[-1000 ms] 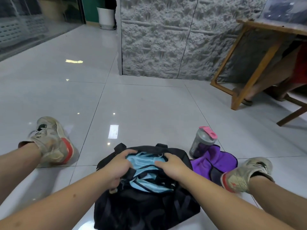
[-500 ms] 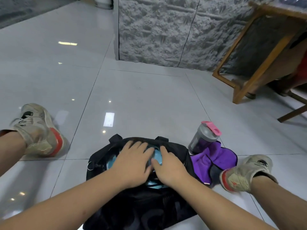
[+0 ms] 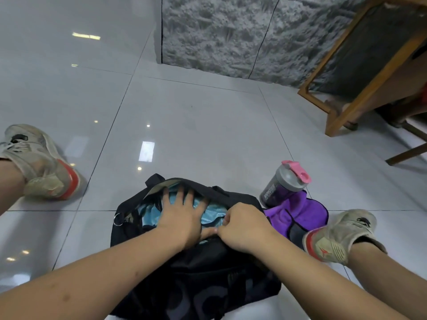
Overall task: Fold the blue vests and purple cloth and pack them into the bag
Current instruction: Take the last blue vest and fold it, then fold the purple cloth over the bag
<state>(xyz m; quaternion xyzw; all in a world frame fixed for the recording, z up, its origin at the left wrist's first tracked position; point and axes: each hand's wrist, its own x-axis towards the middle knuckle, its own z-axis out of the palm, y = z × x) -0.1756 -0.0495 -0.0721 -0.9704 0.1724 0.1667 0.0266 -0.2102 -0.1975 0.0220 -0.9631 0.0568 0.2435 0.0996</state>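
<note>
A black duffel bag [image 3: 198, 280] lies open on the tiled floor between my legs. Light blue vests [image 3: 209, 215] fill its opening. My left hand [image 3: 182, 218] lies flat on the vests with fingers spread, pressing them down. My right hand [image 3: 242, 225] is beside it at the bag's right side with fingers curled down at the edge of the opening; whether it grips anything is hidden. A purple cloth [image 3: 298, 213] lies crumpled on the floor just right of the bag.
A grey shaker bottle with a pink lid [image 3: 284, 183] stands behind the purple cloth. My shoes rest at the left [image 3: 44, 165] and right [image 3: 339, 232]. A wooden table frame [image 3: 360, 70] and a rough grey wall [image 3: 231, 33] stand at the back.
The head camera tilted down. My left hand slid further into the bag opening and spread flat on the vests. My right hand moved to the right edge and curled its fingers.
</note>
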